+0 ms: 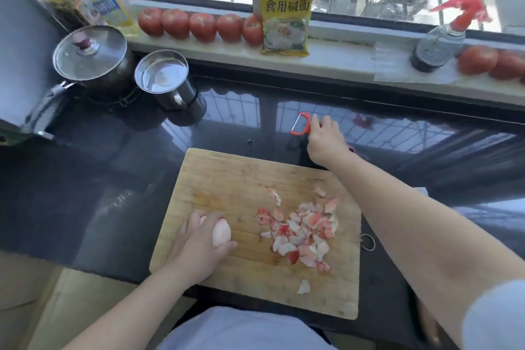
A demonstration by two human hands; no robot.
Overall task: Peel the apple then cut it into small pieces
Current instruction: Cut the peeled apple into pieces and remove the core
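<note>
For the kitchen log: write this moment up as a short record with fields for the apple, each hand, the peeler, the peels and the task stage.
apple: peeled apple, over the cutting board
left hand: left hand grips the apple
right hand: right hand at the peeler on the counter
peeler: red peeler, beyond the board
peels: peel pile on the board's right half
stage: peeling looks done, cutting not begun; no knife visible

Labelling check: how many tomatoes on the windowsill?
7 visible. Five in a row left of the yellow packet. Two at the far right; more may lie off-frame.
</note>
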